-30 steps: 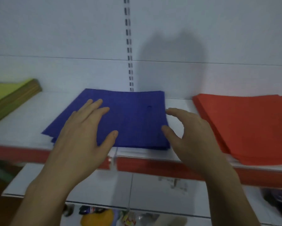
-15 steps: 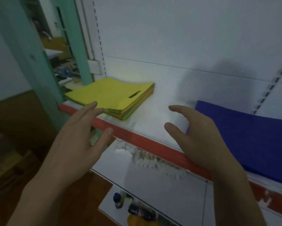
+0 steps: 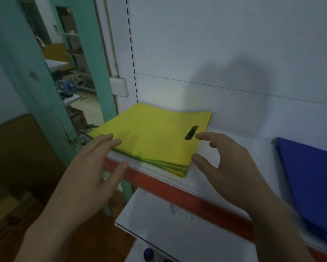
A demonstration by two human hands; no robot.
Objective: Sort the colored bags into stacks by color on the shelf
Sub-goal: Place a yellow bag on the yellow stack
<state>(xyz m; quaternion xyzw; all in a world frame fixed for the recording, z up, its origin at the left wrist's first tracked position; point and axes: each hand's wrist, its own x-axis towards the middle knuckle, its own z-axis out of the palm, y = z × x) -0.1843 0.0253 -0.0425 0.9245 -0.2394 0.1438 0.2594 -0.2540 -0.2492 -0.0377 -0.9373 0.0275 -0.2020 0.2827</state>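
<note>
White shelf (image 3: 260, 146) bears a yellow-topped bag stack (image 3: 155, 137); left hand (image 3: 87, 176) and right hand (image 3: 228, 167), spread and empty, flank it, apparently to square it.

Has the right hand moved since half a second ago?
Yes. The right hand has moved left along the shelf, away from the blue stack and up to the yellow stack, with its fingers by the handle cutout.

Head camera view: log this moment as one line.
left hand open, at yellow-topped stack near-left edge | right hand open, by its right edge | blue stack apart, right
</note>
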